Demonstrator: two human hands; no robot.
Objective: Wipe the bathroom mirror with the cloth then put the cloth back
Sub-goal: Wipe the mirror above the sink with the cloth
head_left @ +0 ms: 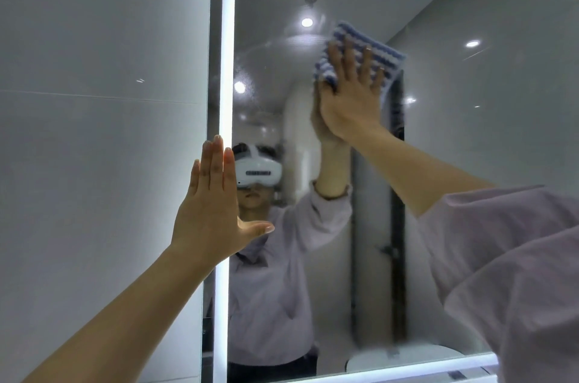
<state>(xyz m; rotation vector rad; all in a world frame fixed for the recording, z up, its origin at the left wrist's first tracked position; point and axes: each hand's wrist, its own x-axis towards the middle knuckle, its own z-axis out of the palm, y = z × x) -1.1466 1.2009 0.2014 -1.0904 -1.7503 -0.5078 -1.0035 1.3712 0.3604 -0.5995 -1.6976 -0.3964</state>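
Note:
A large bathroom mirror with a lit white frame fills the centre and right of the view. My right hand is raised high and presses a blue-and-white striped cloth flat against the upper middle of the glass, fingers spread over it. My left hand rests flat and open against the mirror's lit left edge, fingers together and thumb out, holding nothing. The glass reflects the person wearing a white headset and a pale lilac top, with the raised arm mirrored behind my right hand.
A glossy white tiled wall lies left of the mirror. The lit frame strip runs down the left side, and another strip runs along the bottom. My lilac sleeve fills the lower right.

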